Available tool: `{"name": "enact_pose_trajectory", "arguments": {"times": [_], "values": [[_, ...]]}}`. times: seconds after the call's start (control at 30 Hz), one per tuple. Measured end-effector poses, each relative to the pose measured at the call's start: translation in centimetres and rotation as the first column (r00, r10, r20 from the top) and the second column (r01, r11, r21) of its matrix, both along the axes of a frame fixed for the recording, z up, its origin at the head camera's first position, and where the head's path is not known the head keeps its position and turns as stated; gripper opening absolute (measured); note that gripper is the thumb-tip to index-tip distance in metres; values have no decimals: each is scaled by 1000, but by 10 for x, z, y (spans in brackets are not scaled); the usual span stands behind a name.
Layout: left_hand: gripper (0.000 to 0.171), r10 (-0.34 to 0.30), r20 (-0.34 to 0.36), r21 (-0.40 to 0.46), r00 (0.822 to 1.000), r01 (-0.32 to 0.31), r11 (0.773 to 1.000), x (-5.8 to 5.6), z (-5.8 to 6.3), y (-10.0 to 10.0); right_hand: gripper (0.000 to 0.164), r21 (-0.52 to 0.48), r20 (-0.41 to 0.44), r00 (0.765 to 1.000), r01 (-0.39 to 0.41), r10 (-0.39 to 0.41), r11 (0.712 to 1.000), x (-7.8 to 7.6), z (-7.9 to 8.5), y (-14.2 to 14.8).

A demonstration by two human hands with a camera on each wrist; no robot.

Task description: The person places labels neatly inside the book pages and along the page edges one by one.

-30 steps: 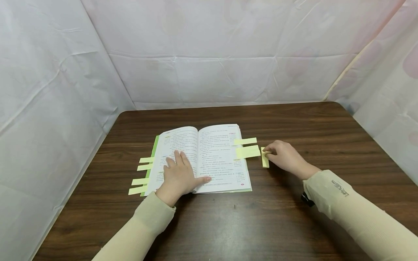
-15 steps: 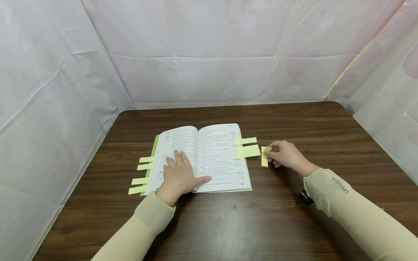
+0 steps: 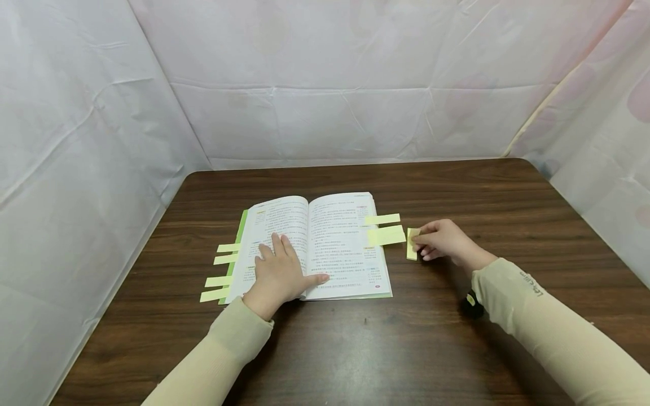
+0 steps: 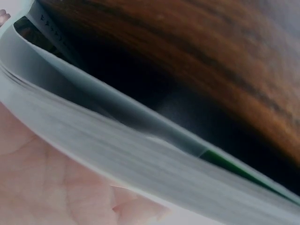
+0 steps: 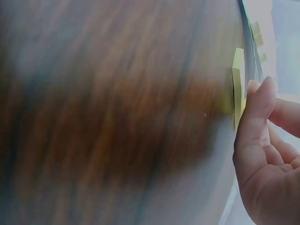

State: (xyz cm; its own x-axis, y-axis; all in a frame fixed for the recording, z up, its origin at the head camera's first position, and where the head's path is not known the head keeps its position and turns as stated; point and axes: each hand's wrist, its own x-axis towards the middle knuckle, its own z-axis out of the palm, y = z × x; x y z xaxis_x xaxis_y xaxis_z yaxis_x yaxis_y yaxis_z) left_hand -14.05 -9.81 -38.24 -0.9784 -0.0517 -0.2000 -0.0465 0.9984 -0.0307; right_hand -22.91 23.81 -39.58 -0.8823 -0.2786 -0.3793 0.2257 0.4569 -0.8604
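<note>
An open book (image 3: 337, 270) lies on the brown table, its printed pages spread. My left hand (image 3: 279, 273) rests flat across the left page, thumb stretched over the fold onto the right page; its palm also shows in the left wrist view beside the page edges (image 4: 140, 150). Just right of the book lies a narrow pad of yellow sticky notes (image 3: 411, 251). My right hand (image 3: 447, 242) pinches the top sticky note at the pad's upper right side, thumb and forefinger together. In the right wrist view the pad (image 5: 238, 79) stands edge-on by the fingertips.
Two yellow sticky notes, the wider one (image 3: 387, 235) nearer me, stick out from the book's right edge. Several more, one of them a low tab (image 3: 214, 295), jut from its left edge. Pale curtains (image 3: 330, 113) hang behind the table (image 3: 365, 361) and at both sides.
My right hand's fingers have tilted and turned at the pad, showing more of their undersides, and the wrist has rolled slightly. The left hand and the book have stayed put.
</note>
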Motion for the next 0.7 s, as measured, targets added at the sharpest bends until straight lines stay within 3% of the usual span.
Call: {"name": "enact_pose_trajectory", "arguments": {"times": [0.27, 0.5, 0.7], "values": [[133, 1, 2, -5, 1000, -1, 1000, -1, -1, 0, 33, -107, 62, 998, 32, -25, 994, 2, -1, -2], [133, 0, -1, -6, 1000, 0, 1000, 0, 0, 0, 27, -225, 136, 990, 67, -37, 972, 2, 2, -1], [133, 5, -3, 5, 1000, -5, 1000, 1, 2, 1, 27, -230, 149, 988, 73, -39, 971, 0, 7, 4]]}}
